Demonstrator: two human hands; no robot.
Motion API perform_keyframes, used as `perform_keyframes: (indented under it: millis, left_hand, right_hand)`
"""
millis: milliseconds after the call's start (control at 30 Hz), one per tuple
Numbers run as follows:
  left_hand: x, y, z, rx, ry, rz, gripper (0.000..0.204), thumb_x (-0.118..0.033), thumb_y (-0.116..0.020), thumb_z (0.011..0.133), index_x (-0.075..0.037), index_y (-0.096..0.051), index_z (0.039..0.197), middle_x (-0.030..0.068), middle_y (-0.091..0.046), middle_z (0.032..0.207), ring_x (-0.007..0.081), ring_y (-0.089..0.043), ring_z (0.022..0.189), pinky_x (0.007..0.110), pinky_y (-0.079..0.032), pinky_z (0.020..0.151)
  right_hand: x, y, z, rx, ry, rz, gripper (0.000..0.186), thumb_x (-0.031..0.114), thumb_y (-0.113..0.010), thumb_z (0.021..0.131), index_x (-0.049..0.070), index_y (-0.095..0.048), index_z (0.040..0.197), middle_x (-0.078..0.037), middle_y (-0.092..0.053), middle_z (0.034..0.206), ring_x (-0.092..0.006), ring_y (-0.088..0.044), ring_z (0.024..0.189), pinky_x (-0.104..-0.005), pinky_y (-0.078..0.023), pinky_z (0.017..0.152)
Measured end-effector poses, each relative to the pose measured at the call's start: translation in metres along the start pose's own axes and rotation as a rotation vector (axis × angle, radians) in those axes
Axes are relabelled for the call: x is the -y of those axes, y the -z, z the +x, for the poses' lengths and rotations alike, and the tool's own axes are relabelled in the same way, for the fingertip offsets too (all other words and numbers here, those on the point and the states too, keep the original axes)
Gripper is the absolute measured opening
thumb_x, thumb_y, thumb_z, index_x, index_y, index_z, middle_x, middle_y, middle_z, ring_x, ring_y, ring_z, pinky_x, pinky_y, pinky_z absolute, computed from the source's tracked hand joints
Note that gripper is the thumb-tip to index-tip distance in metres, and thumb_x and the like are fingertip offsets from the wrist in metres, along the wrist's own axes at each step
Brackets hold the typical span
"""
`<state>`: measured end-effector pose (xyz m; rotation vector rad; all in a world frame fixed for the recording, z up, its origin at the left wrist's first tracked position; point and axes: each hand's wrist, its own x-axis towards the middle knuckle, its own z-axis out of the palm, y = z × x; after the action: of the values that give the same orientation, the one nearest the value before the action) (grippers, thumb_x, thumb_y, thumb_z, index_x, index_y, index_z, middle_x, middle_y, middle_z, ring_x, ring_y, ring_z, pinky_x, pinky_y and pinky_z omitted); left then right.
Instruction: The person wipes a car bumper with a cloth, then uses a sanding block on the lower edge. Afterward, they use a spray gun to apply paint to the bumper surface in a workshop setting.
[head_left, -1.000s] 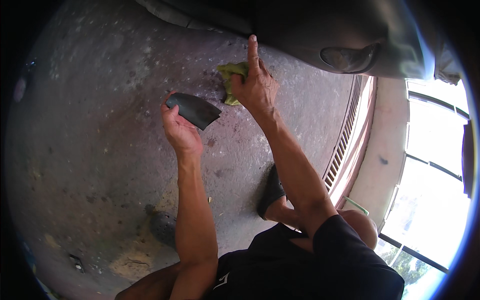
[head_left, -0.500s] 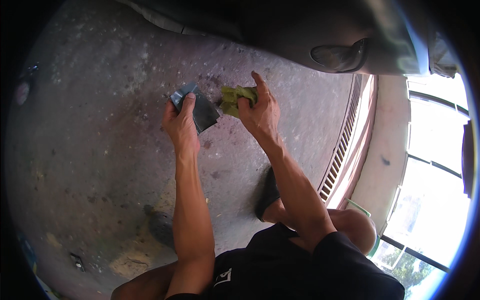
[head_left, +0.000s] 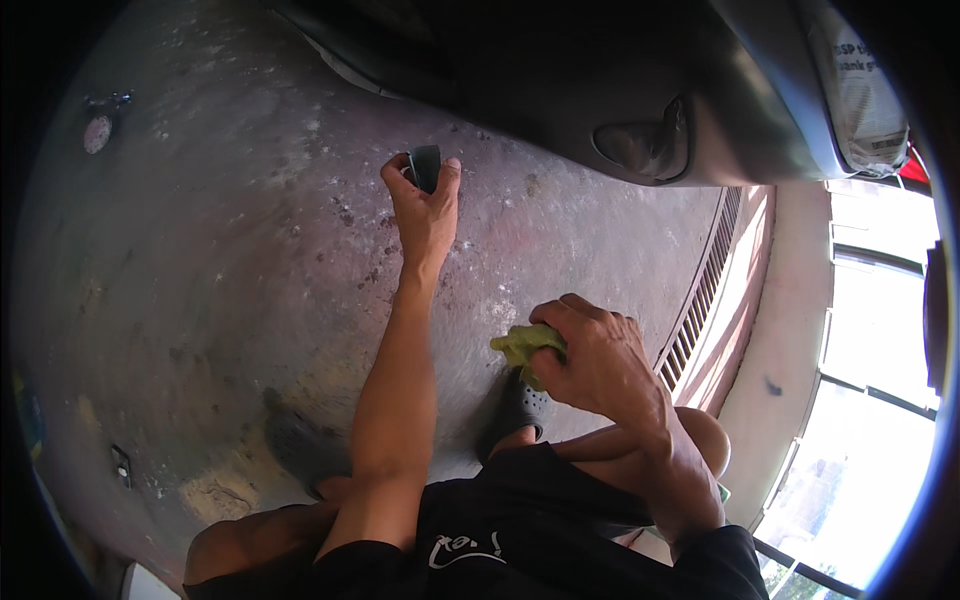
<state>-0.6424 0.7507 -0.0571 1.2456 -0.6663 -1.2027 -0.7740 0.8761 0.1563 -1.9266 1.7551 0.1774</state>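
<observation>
My left hand (head_left: 426,222) reaches out below the car's bumper, fingers and thumb closed on the edges of a dark grey piece of sandpaper (head_left: 427,166). The piece curves between the fingertips and is partly hidden by the hand. Nearer my body, above my right knee, my right hand (head_left: 612,362) is closed around a crumpled yellow-green cloth (head_left: 520,347). Part of the cloth sticks out on the left of the fingers; the rest is covered by them. The two hands are well apart.
A dark grey car bumper (head_left: 540,95) with a fog-light recess (head_left: 640,145) spans the top. Newspaper (head_left: 868,95) covers part of the car at upper right. A floor grate (head_left: 703,290) runs along the right wall. A small object (head_left: 121,467) lies on the stained concrete floor (head_left: 200,300).
My left hand has moved forward and right, and the sandpaper, earlier spread flat, is now curved. My right hand has drawn back toward my body with the cloth.
</observation>
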Motion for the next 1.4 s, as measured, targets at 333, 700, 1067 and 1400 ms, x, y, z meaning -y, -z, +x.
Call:
perform_keyframes:
  millis: [333,700,1067,1400]
  left_hand:
    - [0.039,-0.04,0.016,-0.335,-0.37,0.142,0.027,-0.023,-0.065,0.108,0.0,-0.058,0.121,0.0087,-0.058,0.111,0.018,-0.061,0.093,0.036,-0.054,0.082]
    - [0.02,-0.075,0.042,-0.397,-0.417,0.081,0.017,-0.014,-0.07,0.103,0.002,-0.068,0.107,0.0061,-0.068,0.093,0.0145,-0.063,0.083,0.033,-0.053,0.074]
    - [0.025,-0.085,0.044,-0.471,-0.533,0.174,0.019,-0.014,-0.072,0.101,0.003,-0.069,0.11,0.0079,-0.071,0.093,0.0159,-0.068,0.083,0.033,-0.056,0.076]
    - [0.02,-0.085,0.054,-0.484,-0.543,0.151,0.016,-0.011,-0.071,0.1,0.002,-0.07,0.109,0.0085,-0.072,0.092,0.0167,-0.068,0.082,0.034,-0.056,0.074]
  right_hand:
    - [-0.025,-0.001,-0.016,-0.07,0.205,0.012,0.035,0.015,-0.077,0.08,0.008,-0.075,0.114,-0.012,-0.074,0.103,-0.0357,-0.075,0.092,-0.0458,-0.061,0.078]
    - [-0.053,-0.001,-0.022,-0.076,0.185,0.049,0.034,0.015,-0.08,0.079,0.009,-0.074,0.112,-0.01,-0.072,0.097,-0.0352,-0.074,0.081,-0.0447,-0.061,0.073]
    - [-0.055,-0.001,-0.017,0.0,0.155,0.056,0.036,0.016,-0.077,0.081,0.009,-0.072,0.116,-0.011,-0.071,0.105,-0.0343,-0.074,0.099,-0.0487,-0.061,0.079]
    - [-0.056,-0.004,-0.015,-0.082,0.193,0.057,0.036,0.015,-0.079,0.08,0.009,-0.075,0.115,-0.01,-0.074,0.101,-0.0348,-0.075,0.084,-0.0436,-0.061,0.075]
